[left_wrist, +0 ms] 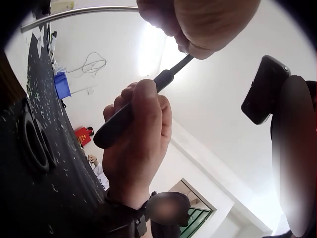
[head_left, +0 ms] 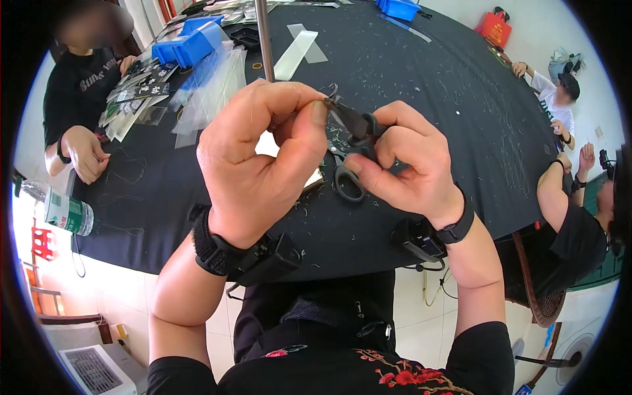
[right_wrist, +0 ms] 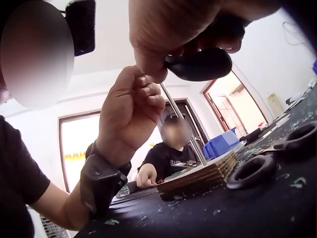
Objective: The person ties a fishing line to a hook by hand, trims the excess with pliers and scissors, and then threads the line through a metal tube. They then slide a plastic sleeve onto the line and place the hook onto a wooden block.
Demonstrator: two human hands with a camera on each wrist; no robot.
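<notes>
My left hand (head_left: 260, 155) is raised over the table, its thumb and forefinger pinching a small dark curled piece (head_left: 333, 89); I cannot tell what it is. Opposite it, my right hand (head_left: 411, 158) grips black-handled scissors (head_left: 352, 120), their dark blades pointing at the left fingertips. The left wrist view shows the scissors edge-on, with the handle (left_wrist: 119, 124) inside the curled right fingers. Below the hands lies a second pair of scissors (head_left: 349, 184) with black loops. Beside it is a thick layered block (right_wrist: 198, 179) with a pale top, mostly hidden by my left hand from above.
A metal pole (head_left: 264, 39) rises beyond my left hand. Clear plastic sheets (head_left: 214, 92), blue bins (head_left: 187, 43) and printed cards (head_left: 135, 99) lie far left. Green clippings litter the black cloth (head_left: 421, 85). A person (head_left: 79, 99) sits at left, others at right; a bottle (head_left: 69, 212) lies at the left edge.
</notes>
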